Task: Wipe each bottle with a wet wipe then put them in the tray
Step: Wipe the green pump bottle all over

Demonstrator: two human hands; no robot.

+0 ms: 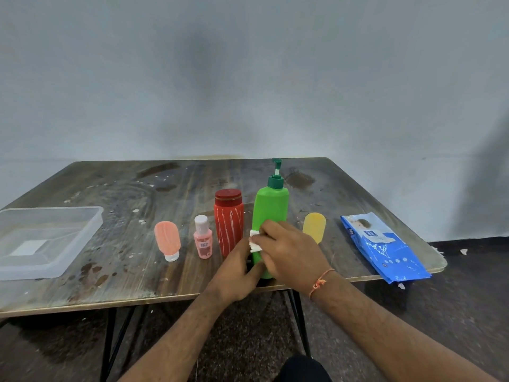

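A: Bottles, left to right — where do they stand?

B: Clear tray point(96, 216) sits at the table's point(124, 285) far left, nothing in it that I can see. Then the peach tube point(167, 238) on its cap, the small pink bottle point(202, 238), and the red bottle point(229, 221), all upright on the wood, none touching.

A: And the green one?

B: Green pump bottle point(271, 208) stands upright near the front edge, just beside the red one. My left hand point(237, 274) grips its lower body, fingers curled round it. My right hand point(292, 250) pinches the white wet wipe point(254, 241) and presses it against the bottle's middle.

A: Further right?

B: Yellow tube point(314, 226) behind my right hand, upright. Blue wipes pack point(382, 246) lies flat at the right edge, one corner overhanging. Orange thread point(321, 281) on my right wrist.
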